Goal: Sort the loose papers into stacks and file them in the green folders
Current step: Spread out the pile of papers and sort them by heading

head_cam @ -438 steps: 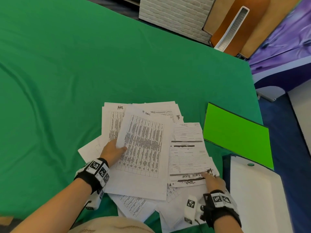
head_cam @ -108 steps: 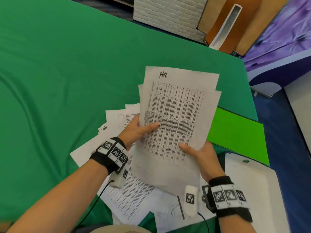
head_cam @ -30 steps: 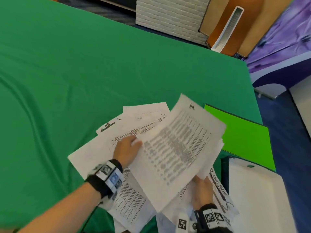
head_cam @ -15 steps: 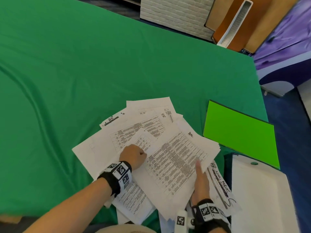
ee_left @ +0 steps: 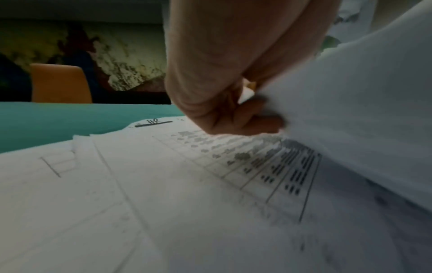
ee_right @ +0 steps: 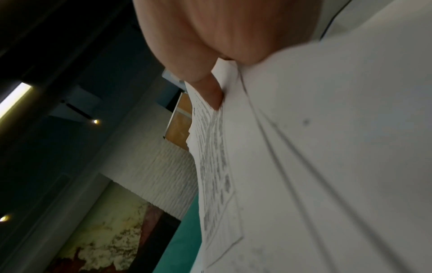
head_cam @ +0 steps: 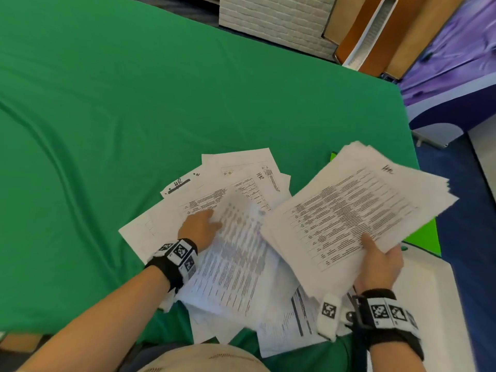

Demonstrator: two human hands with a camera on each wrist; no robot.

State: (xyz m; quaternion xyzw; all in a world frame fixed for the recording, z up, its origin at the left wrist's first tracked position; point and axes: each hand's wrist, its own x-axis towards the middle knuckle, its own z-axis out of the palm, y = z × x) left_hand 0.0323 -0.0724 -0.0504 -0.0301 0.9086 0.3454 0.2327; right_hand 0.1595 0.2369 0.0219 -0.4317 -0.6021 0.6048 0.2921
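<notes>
Loose printed papers [head_cam: 236, 189] lie fanned over the green tablecloth in front of me. My right hand [head_cam: 378, 261] grips a stack of printed sheets [head_cam: 357, 208] by its near edge, thumb on top, and holds it raised over the right side. That stack covers most of the bright green folder [head_cam: 426, 236]. My left hand [head_cam: 201, 226] pinches the edge of a single printed sheet [head_cam: 236, 253] and lifts it off the pile; the left wrist view shows the fingers [ee_left: 236, 110] curled on that sheet [ee_left: 374, 110]. In the right wrist view the thumb [ee_right: 210, 86] presses on the stack [ee_right: 327, 166].
A white open box file [head_cam: 426, 304] lies at the table's near right corner, partly under my right wrist. More sheets [head_cam: 290, 326] hang over the near table edge. The far and left parts of the cloth [head_cam: 134, 89] hold nothing. A white brick-pattern box [head_cam: 273, 14] stands beyond.
My right hand has lifted the stack off the pile and swung it right, over the green folder. My left hand now pinches and raises one sheet from the pile.
</notes>
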